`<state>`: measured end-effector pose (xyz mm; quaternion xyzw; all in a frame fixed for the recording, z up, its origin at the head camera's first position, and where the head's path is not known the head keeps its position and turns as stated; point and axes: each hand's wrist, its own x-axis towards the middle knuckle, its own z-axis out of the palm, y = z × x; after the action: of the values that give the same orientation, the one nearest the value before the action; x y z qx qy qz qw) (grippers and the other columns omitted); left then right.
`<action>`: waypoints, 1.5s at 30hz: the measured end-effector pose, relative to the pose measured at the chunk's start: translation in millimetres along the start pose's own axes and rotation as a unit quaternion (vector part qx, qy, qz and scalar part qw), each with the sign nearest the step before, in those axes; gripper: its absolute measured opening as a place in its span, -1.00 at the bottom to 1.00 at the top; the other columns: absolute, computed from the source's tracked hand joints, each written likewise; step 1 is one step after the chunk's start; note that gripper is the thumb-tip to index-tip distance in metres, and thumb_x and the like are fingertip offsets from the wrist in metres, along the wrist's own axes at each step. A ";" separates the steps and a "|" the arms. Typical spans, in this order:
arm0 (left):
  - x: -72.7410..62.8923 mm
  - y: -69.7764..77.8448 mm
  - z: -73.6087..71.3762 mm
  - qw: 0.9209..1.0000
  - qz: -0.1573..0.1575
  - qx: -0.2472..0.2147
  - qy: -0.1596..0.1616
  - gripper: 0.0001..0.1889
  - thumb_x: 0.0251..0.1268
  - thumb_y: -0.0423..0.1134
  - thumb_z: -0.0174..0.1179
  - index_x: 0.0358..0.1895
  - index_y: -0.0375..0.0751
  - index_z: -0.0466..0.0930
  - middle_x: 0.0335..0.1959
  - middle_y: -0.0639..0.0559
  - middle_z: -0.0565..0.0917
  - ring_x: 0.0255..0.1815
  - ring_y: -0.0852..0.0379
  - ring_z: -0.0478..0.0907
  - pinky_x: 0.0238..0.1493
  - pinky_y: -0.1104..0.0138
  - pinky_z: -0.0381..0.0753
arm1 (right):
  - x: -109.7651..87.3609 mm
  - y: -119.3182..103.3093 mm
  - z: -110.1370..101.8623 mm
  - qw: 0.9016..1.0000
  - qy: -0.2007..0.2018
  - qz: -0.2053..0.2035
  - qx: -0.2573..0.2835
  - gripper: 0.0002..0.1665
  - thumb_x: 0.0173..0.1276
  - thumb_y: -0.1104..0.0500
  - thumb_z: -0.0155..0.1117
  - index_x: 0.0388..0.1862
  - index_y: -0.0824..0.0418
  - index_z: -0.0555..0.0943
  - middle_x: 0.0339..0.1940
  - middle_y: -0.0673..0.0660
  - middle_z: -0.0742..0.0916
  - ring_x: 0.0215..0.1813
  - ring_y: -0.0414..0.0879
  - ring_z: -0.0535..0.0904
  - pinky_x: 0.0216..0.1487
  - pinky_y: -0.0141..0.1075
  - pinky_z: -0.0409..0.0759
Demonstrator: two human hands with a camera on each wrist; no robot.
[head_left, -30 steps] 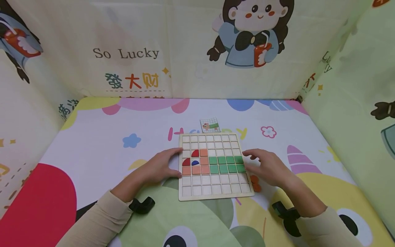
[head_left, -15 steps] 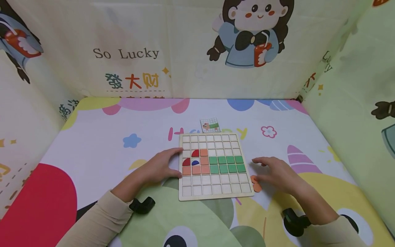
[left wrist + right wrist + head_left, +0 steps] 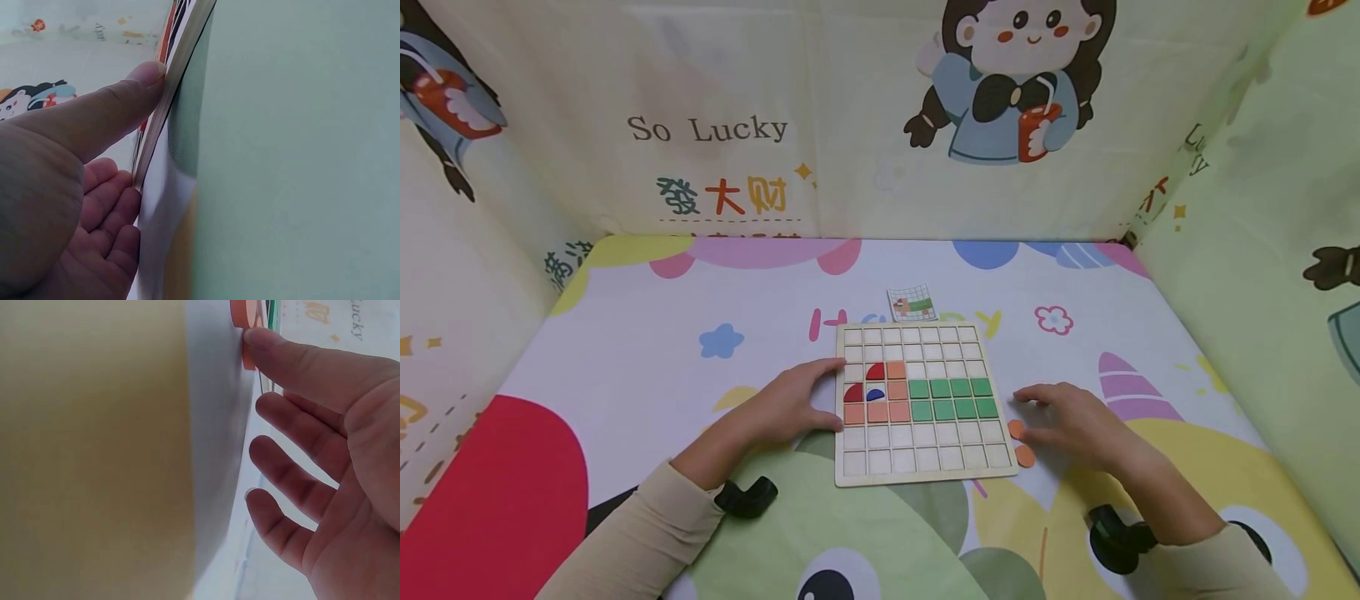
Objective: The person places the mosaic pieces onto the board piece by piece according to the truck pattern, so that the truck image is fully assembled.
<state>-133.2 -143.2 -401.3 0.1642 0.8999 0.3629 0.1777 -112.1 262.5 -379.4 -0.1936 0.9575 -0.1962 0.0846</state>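
A wooden grid board [image 3: 927, 480] lies flat on the patterned cloth. Two rows of green square tiles [image 3: 951, 400] fill cells at its right, beside salmon square tiles [image 3: 897, 390], two red curved tiles [image 3: 853, 393] and a tile with a blue half-round [image 3: 875, 395]. My left hand [image 3: 782, 406] rests thumb and fingertips against the board's left edge; the left wrist view shows the thumb [image 3: 147, 74] touching that edge. Right of the board, my right hand [image 3: 1078, 423] has loosely bent, spread fingers. Its thumb is at an orange round piece [image 3: 1016, 428]; contact is unclear. Another orange round piece [image 3: 1025, 456] lies nearer me.
Just behind the board lies a small card [image 3: 912, 304] printed with a grid and a coloured figure. Printed cloth walls [image 3: 850, 125] enclose the back and sides. Dark wrist devices [image 3: 747, 498] sit below both hands.
My right hand has drawn back from the board's right edge, rightward and toward me, to the orange round pieces. The left hand and the tiles have stayed put.
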 end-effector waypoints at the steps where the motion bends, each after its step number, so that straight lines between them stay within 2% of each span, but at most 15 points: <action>1: 0.2 -0.2 0.0 1.000 0.000 0.000 0.000 -0.09 0.12 -0.09 0.51 0.52 -0.19 0.24 0.46 -0.11 0.34 0.45 -0.14 0.23 0.43 -0.04 0.24 | 0.6 -0.3 0.5 1.000 0.002 -0.001 -0.001 -0.44 0.15 0.08 0.56 0.12 0.24 0.67 -0.11 0.08 0.70 -0.06 0.07 0.56 0.01 0.04 0.54; 9: 0.5 -0.8 0.3 1.000 -0.004 -0.002 -0.002 -0.09 0.12 -0.09 0.51 0.52 -0.17 0.23 0.45 -0.10 0.34 0.45 -0.14 0.23 0.42 -0.04 0.24 | 5.7 -3.6 2.1 1.000 0.017 -0.014 0.003 -0.64 0.18 0.16 0.53 -0.04 0.22 0.73 -0.16 0.02 0.73 -0.10 0.06 0.58 -0.01 0.03 0.55; 17: 0.4 -1.0 0.3 1.000 -0.004 0.000 -0.003 -0.08 0.12 -0.09 0.51 0.53 -0.18 0.23 0.46 -0.10 0.33 0.47 -0.13 0.21 0.43 -0.03 0.23 | 11.7 -6.9 5.4 1.000 0.012 -0.007 -0.002 -0.78 0.22 0.19 0.51 -0.15 0.17 0.76 -0.23 -0.02 0.75 -0.15 0.02 0.57 -0.04 0.01 0.58; 26: 0.5 -0.6 0.3 1.000 -0.008 0.002 -0.002 -0.07 0.10 -0.08 0.52 0.53 -0.16 0.23 0.47 -0.10 0.33 0.46 -0.14 0.21 0.42 -0.04 0.25 | 12.4 -5.9 8.1 0.998 0.025 -0.047 -0.029 -0.81 0.20 0.22 0.52 -0.20 0.16 0.74 -0.26 -0.06 0.74 -0.19 -0.02 0.57 -0.06 -0.02 0.59; 32: 0.0 -0.9 0.5 1.000 0.008 0.011 0.003 -0.09 0.12 -0.10 0.51 0.51 -0.20 0.24 0.45 -0.12 0.35 0.44 -0.15 0.24 0.41 -0.04 0.25 | 10.8 -10.7 5.3 0.999 0.029 -0.025 -0.031 -0.77 0.22 0.18 0.50 -0.15 0.21 0.74 -0.21 0.01 0.74 -0.14 0.03 0.56 -0.06 -0.02 0.61; 35: -0.1 -0.9 0.7 1.000 0.005 0.009 0.002 -0.09 0.11 -0.10 0.51 0.52 -0.19 0.24 0.44 -0.11 0.35 0.44 -0.15 0.24 0.41 -0.03 0.25 | 9.7 -14.9 1.9 0.999 0.044 -0.023 -0.016 -0.79 0.24 0.18 0.49 -0.15 0.18 0.73 -0.20 0.01 0.73 -0.11 0.04 0.56 -0.06 -0.02 0.60; 40: 0.0 -0.2 1.0 1.000 -0.002 0.010 0.002 -0.09 0.11 -0.09 0.51 0.52 -0.17 0.24 0.45 -0.11 0.35 0.44 -0.15 0.24 0.41 -0.04 0.26 | 11.2 -26.6 0.5 0.997 0.050 -0.050 0.006 -0.84 0.28 0.15 0.47 -0.16 0.09 0.73 -0.21 -0.06 0.71 -0.11 0.00 0.55 -0.08 -0.05 0.58; 45: 0.1 0.3 1.2 1.000 -0.001 0.013 0.003 -0.09 0.11 -0.09 0.51 0.52 -0.17 0.25 0.45 -0.11 0.35 0.45 -0.15 0.24 0.41 -0.04 0.26 | 16.9 -42.8 6.5 0.994 0.051 -0.094 0.005 -0.88 0.27 0.17 0.49 -0.23 0.03 0.72 -0.28 -0.17 0.67 -0.13 -0.08 0.55 -0.11 -0.14 0.60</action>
<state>-132.7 -142.2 -401.8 0.1642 0.9055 0.3511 0.1729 -111.5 217.2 -369.3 -0.2723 0.9370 -0.2179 0.0183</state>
